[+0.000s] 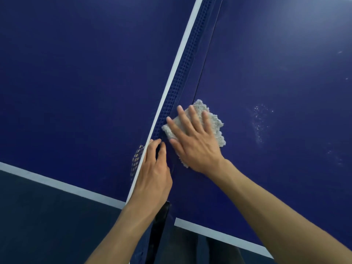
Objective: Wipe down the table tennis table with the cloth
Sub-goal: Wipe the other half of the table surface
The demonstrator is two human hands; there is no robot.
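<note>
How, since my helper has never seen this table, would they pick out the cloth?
Start at the big blue table and follow its net toward the near edge. Just right of the net, the cloth lies flat under the right hand. It is the only pale grey, nubbly thing on the smooth blue surface.

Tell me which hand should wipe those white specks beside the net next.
Right. The right hand presses the cloth flat, on the same side of the net as the specks; the left hand grips the net.
</note>
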